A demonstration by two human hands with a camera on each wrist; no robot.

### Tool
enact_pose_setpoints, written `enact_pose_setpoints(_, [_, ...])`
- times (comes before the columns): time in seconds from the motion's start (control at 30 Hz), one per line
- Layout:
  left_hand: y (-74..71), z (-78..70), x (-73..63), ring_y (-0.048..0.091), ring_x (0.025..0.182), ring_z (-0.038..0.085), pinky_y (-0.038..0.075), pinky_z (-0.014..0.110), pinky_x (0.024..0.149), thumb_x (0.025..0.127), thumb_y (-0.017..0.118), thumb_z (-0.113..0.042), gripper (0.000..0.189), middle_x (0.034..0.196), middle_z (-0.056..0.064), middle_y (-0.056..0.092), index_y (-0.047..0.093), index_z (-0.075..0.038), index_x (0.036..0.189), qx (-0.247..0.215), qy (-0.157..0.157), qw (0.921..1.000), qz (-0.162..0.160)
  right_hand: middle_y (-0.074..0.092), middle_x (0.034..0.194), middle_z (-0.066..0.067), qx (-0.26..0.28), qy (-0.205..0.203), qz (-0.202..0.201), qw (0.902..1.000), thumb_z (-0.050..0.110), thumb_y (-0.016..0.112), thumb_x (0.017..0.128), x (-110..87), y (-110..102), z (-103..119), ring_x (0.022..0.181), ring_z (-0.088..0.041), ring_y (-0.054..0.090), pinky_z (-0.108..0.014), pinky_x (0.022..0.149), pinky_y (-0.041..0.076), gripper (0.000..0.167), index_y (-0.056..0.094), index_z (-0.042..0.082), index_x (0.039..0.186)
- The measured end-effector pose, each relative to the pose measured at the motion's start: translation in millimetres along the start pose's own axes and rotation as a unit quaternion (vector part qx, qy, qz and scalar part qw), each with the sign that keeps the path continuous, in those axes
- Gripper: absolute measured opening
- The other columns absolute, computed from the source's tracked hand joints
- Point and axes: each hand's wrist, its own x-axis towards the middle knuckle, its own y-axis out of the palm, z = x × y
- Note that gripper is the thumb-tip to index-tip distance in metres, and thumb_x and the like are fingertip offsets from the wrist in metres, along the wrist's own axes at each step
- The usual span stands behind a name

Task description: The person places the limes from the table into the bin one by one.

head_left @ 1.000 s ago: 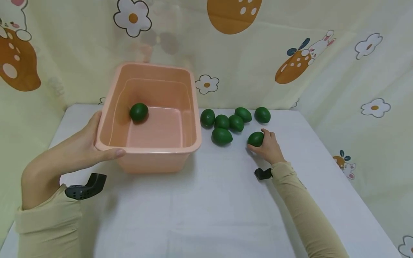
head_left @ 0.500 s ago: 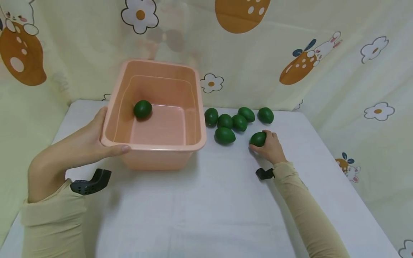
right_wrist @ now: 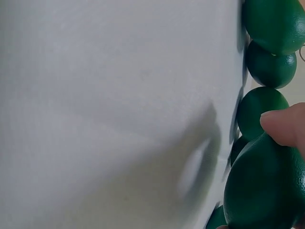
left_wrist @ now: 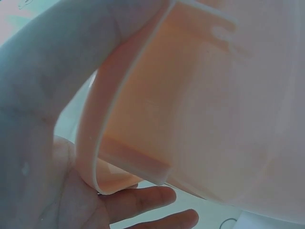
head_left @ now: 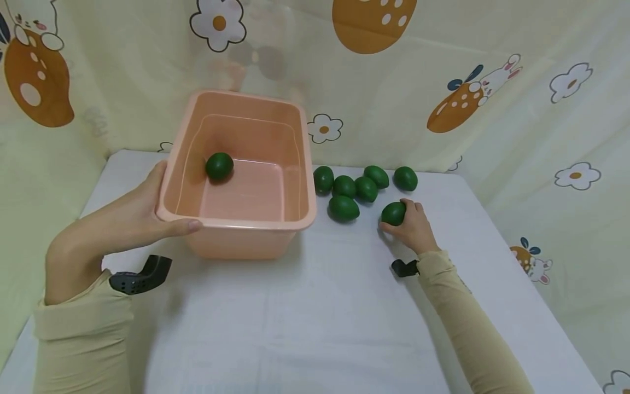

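Note:
In the head view, my left hand [head_left: 125, 213] holds the near left corner of a peach plastic basin [head_left: 246, 241]. The left wrist view has the thumb over the basin's rim [left_wrist: 90, 138] and fingers [left_wrist: 143, 200] reaching beneath it. One green lime [head_left: 219, 166] lies inside the basin. To the right, my right hand [head_left: 413, 227] pinches another lime [head_left: 393, 214] between thumb and fingers, at or just above the table; I cannot tell which. A close look at that lime [right_wrist: 267, 186] comes from the right wrist view, where most of the hand is out of frame.
Several loose limes [head_left: 344, 208] sit between the basin and the right hand, with one lime [head_left: 406, 179] apart at the back right. White cloth covers the table [head_left: 295, 317]. A patterned curtain [head_left: 374, 98] hangs along the back and sides.
The head view has shifted slightly, so everything appears a little farther right. Both hands keep their hold, with no clear movement of basin or limes.

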Motion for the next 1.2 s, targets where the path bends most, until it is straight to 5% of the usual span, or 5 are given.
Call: enact_pose_setpoints(1.2, [-0.8,-0.4,0.5,0.044,0.117,0.012,0.044,0.013,0.087,0.081,0.076,-0.02,0.098,0.139,-0.007,0.028,0.003,-0.036,0.145,-0.012,0.032,0.9994,0.007,0.035,0.134,-0.031,-0.003,-0.031,-0.039,0.9988,0.034,0.07,0.082,-14.6,-19.0,6.2,0.116,-0.046,0.045,-0.059,0.098,0.039,0.085,0.026,-0.004,0.143])
